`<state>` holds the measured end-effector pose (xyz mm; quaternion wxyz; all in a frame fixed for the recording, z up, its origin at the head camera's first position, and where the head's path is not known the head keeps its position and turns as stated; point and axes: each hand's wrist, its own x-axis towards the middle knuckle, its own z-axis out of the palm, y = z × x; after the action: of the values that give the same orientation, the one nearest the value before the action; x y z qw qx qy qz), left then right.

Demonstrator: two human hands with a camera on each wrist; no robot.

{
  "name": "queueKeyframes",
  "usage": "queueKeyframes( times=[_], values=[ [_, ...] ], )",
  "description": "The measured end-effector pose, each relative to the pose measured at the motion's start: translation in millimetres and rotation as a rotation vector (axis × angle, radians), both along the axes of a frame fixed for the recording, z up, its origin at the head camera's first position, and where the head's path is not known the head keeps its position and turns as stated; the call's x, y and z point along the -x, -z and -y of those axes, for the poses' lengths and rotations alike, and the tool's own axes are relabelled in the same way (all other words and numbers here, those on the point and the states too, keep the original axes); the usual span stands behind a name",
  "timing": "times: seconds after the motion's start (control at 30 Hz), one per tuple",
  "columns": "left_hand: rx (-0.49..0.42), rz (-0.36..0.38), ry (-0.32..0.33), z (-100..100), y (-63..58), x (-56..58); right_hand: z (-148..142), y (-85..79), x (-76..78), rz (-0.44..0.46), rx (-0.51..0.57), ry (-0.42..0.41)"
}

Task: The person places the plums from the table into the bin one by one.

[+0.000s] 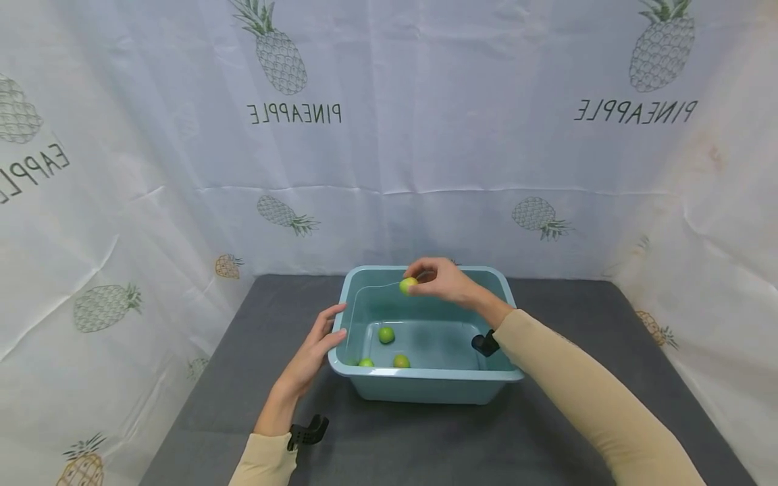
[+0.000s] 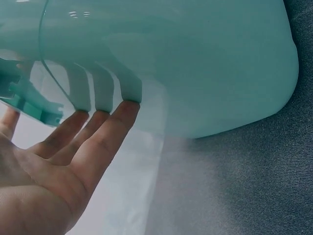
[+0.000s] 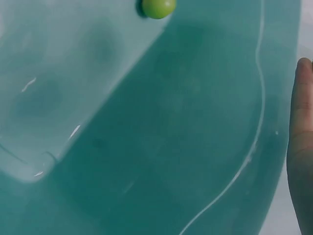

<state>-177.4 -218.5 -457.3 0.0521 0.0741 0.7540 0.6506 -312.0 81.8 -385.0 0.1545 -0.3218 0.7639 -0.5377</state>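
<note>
A light blue-green plastic basin (image 1: 419, 388) stands on the dark table. My right hand (image 1: 446, 280) pinches a small round green fruit (image 1: 408, 286) between thumb and fingertips, over the basin's far side. In the right wrist view only the edge of that hand (image 3: 301, 137) shows, and the held fruit is hidden. My left hand (image 1: 310, 351) grips the basin's left rim, thumb over the rim and fingers against the outer wall; its fingertips (image 2: 128, 108) touch that wall. On the basin floor lie a green fruit (image 1: 385, 335), a yellower one (image 1: 400, 361) and another (image 1: 366, 363), partly hidden by the near rim.
A dark grey cloth-like table top (image 1: 243, 378) extends around the basin. White curtain (image 1: 395, 148) printed with pineapples hangs close behind the table and along both sides. A black strap mount (image 1: 308, 432) is worn on the left wrist, another (image 1: 485, 343) on the right.
</note>
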Motion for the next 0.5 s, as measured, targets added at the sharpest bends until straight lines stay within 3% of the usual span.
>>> queueKeyframes(
  times=[0.27,0.5],
  values=[
    [0.003,0.011,-0.008,-1,0.1,-0.1,5,8.3,3.1,-0.045,-0.106,-0.022],
    [0.001,0.009,-0.017,-2,-0.4,-0.9,8,15.2,4.1,-0.014,-0.155,-0.081]
  ],
)
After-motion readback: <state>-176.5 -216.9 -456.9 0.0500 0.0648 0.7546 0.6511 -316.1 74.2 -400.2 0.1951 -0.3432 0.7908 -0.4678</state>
